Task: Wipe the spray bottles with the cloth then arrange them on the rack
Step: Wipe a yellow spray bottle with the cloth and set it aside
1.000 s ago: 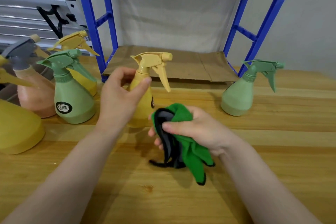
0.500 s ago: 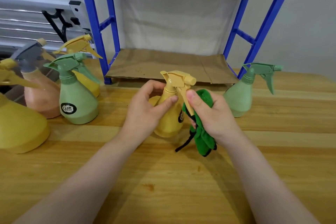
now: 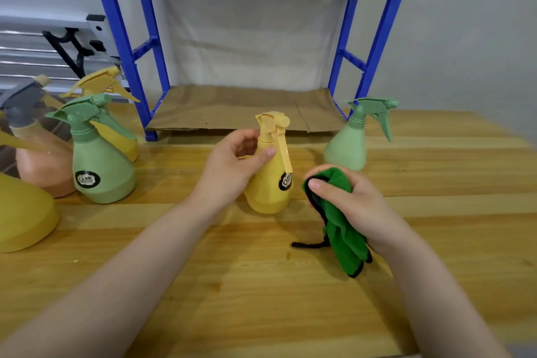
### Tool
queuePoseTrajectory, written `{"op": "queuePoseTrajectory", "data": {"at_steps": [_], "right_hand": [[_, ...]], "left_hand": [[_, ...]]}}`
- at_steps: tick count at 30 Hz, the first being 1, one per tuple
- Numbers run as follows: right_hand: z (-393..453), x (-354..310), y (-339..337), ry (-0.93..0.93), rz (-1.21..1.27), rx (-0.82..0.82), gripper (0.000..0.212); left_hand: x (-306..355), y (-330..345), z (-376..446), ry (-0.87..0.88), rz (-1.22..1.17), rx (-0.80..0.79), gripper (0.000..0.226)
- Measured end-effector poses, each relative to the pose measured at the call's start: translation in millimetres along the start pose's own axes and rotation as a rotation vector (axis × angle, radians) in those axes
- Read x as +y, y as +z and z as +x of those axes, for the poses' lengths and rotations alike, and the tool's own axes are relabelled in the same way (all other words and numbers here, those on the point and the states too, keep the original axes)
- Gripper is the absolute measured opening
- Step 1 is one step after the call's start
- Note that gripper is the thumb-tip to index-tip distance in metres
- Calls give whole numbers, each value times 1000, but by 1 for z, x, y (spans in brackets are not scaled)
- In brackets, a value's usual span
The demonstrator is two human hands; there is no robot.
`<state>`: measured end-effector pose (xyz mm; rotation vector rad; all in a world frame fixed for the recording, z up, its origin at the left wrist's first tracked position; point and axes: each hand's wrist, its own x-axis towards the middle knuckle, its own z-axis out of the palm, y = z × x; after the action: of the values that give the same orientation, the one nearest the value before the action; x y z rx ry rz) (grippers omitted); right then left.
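A yellow spray bottle stands upright on the wooden table at the centre, its trigger facing me. My left hand grips its neck, thumb across the front. My right hand holds a bunched green cloth with a black edge, just right of the bottle and apart from it. The blue rack rises behind, its lower shelf lined with brown cardboard.
A pale green bottle stands right of the rack's foot. At the left are a green bottle, a yellow bottle behind it, a peach bottle with a grey head and a large yellow one.
The yellow bottle has turned so its trigger faces me. My right hand with the cloth has come off the trigger and dropped to the bottle's right side.
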<state>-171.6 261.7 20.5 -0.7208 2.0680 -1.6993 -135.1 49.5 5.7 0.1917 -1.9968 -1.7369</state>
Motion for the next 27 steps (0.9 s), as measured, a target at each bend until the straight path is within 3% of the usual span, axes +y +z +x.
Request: {"op": "queuePoseTrajectory", "data": {"at_steps": [3,9,16,20,27], "right_hand": [[-9,8,-8,50,-138,71,7],[-31,13,-27,101,-390,106,30],[-51,26,-56,159,-513,271,26],[-57,33,-63,184,-444,319,34],[-61,37,-64,128,-354,291,19]], "left_hand": [[12,21,7,24,-11,-47,33],[25,77,24,24,22,-95,37],[15,134,30,51,103,-115,47],[10,152,28,89,170,-118,38],[8,157,22,218,326,-164,38]]}}
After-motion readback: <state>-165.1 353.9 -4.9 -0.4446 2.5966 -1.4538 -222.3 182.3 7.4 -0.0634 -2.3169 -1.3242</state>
